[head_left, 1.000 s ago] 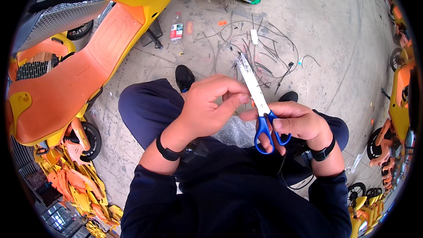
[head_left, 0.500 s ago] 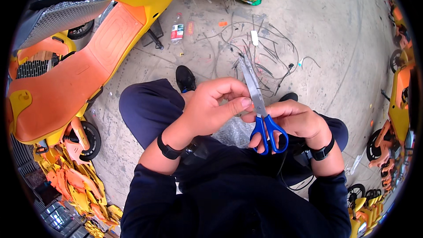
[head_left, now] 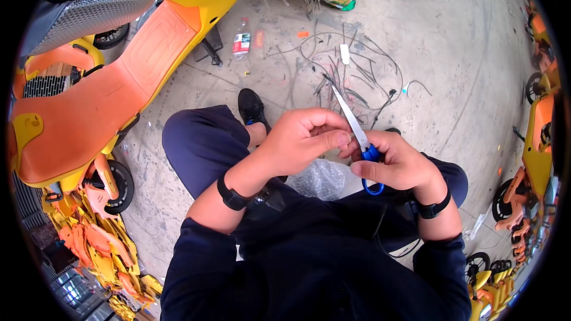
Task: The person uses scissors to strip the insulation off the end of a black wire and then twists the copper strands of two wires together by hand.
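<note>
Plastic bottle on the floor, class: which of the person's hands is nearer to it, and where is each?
Left. The left hand is below and to the right of the bottle in the picture; the right hand, holding the scissors, is farther right and lower.

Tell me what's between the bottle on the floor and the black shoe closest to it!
In the head view, a tiny yellow piece lies on the floor between the bottle and shoe.
</note>
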`<action>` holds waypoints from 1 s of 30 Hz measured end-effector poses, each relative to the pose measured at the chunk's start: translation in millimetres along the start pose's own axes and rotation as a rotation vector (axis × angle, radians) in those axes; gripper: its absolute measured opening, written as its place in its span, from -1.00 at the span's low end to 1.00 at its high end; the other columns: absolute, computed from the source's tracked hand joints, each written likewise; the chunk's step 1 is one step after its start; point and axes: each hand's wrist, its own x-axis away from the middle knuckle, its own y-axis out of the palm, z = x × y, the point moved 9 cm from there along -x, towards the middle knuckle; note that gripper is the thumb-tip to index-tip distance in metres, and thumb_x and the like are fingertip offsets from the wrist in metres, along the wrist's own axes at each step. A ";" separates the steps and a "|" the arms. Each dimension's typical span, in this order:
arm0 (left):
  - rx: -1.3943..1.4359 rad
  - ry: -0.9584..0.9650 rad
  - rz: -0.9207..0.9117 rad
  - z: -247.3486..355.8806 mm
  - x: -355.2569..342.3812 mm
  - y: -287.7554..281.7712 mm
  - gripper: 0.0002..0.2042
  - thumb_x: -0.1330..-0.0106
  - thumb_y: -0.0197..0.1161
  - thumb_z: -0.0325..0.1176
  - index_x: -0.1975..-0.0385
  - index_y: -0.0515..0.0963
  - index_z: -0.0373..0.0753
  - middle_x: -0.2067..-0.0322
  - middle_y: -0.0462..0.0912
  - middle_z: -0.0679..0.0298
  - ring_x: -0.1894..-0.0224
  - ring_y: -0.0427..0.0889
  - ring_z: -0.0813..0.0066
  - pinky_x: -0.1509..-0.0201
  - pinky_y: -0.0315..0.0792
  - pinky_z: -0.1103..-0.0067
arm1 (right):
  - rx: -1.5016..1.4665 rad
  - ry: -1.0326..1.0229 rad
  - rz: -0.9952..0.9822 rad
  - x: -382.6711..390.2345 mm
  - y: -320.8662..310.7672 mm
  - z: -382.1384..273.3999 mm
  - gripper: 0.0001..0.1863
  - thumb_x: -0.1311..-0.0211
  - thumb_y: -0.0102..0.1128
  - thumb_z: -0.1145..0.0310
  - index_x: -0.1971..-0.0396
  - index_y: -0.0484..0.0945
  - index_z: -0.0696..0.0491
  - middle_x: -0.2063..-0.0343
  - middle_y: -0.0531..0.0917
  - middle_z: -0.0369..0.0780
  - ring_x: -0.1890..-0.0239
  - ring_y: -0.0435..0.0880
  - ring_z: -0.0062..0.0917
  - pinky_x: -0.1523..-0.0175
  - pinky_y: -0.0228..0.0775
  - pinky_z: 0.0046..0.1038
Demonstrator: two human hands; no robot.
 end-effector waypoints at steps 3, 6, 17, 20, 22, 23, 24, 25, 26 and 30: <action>0.009 -0.036 -0.005 -2.4 -2.1 4.4 -0.84 -0.31 0.19 -0.45 0.22 0.54 -0.42 0.39 0.63 0.27 0.31 0.57 0.66 0.24 0.43 0.71 | 0.100 0.014 0.026 0.3 -0.1 -5.3 -0.66 -0.12 0.29 0.43 0.10 0.52 0.20 0.43 0.57 -0.29 0.29 0.53 -0.62 0.12 0.37 -0.58; -0.135 -0.108 0.052 -7.4 -1.1 -1.8 -0.82 -0.32 0.19 -0.41 0.25 0.56 -0.43 0.40 0.64 0.26 0.35 0.56 0.68 0.24 0.45 0.70 | 0.317 -0.001 0.043 0.7 1.0 -6.1 -0.60 -0.08 0.30 0.45 0.04 0.49 0.18 0.35 0.56 -0.21 0.28 0.53 -0.59 0.15 0.38 -0.55; -0.151 0.025 0.477 6.8 0.8 -39.5 -0.79 -0.34 0.18 -0.31 0.37 0.57 -0.35 0.52 0.66 0.22 0.54 0.48 0.70 0.43 0.36 0.73 | 1.130 -0.502 0.675 7.2 -14.5 -44.5 -0.47 0.17 0.34 0.55 0.04 0.51 0.10 0.38 0.50 -0.20 0.33 0.52 -0.31 0.21 0.37 -0.36; -0.138 0.028 0.474 5.0 0.7 -39.5 -0.80 -0.33 0.20 -0.32 0.39 0.56 -0.36 0.53 0.66 0.22 0.54 0.48 0.69 0.44 0.37 0.73 | 1.169 -0.502 0.757 3.3 -13.7 -38.0 -0.50 0.16 0.33 0.55 0.08 0.52 0.13 0.43 0.53 -0.20 0.40 0.52 -0.32 0.28 0.39 -0.38; -0.138 0.038 0.458 6.5 1.1 -37.5 -0.80 -0.32 0.21 -0.32 0.38 0.56 -0.36 0.52 0.66 0.21 0.55 0.48 0.69 0.44 0.37 0.73 | 1.179 -0.524 0.776 2.3 -16.5 -35.6 -0.51 0.16 0.33 0.57 0.08 0.52 0.14 0.44 0.54 -0.20 0.43 0.53 -0.33 0.32 0.40 -0.40; -0.140 0.047 0.447 7.8 2.0 -36.4 -0.80 -0.32 0.22 -0.32 0.38 0.56 -0.37 0.52 0.66 0.21 0.55 0.48 0.69 0.44 0.37 0.73 | 1.171 -0.574 0.766 2.5 -17.5 -35.3 -0.50 0.15 0.32 0.58 0.07 0.51 0.15 0.42 0.57 -0.18 0.40 0.55 -0.32 0.32 0.43 -0.40; -0.140 0.046 0.449 9.1 3.2 -35.3 -0.80 -0.32 0.22 -0.32 0.38 0.56 -0.37 0.52 0.66 0.21 0.55 0.48 0.69 0.44 0.37 0.73 | 1.163 -0.624 0.755 3.0 -16.3 -37.1 -0.49 0.15 0.31 0.59 0.06 0.51 0.16 0.40 0.59 -0.17 0.37 0.57 -0.31 0.32 0.45 -0.41; -0.137 0.057 0.458 11.8 4.6 -34.3 -0.81 -0.31 0.22 -0.33 0.39 0.55 -0.37 0.52 0.67 0.23 0.53 0.51 0.70 0.44 0.38 0.74 | 1.162 -0.624 0.753 3.7 -14.4 -39.5 -0.49 0.15 0.31 0.59 0.06 0.51 0.16 0.40 0.59 -0.17 0.37 0.57 -0.31 0.32 0.45 -0.41; -0.134 0.068 0.467 13.6 5.7 -34.4 -0.82 -0.30 0.23 -0.35 0.41 0.55 -0.37 0.51 0.68 0.24 0.51 0.54 0.72 0.44 0.40 0.76 | 1.086 -0.592 0.757 4.7 -14.9 -44.4 -0.49 0.14 0.30 0.61 0.05 0.50 0.16 0.37 0.61 -0.16 0.33 0.59 -0.31 0.29 0.47 -0.41; -0.093 0.133 0.448 16.1 5.9 -34.3 -0.82 -0.30 0.23 -0.34 0.39 0.55 -0.37 0.50 0.68 0.22 0.48 0.57 0.69 0.41 0.43 0.75 | 1.099 -0.600 0.812 -0.3 -10.1 -40.6 -0.47 0.14 0.30 0.62 0.03 0.49 0.16 0.31 0.63 -0.16 0.28 0.62 -0.31 0.23 0.50 -0.42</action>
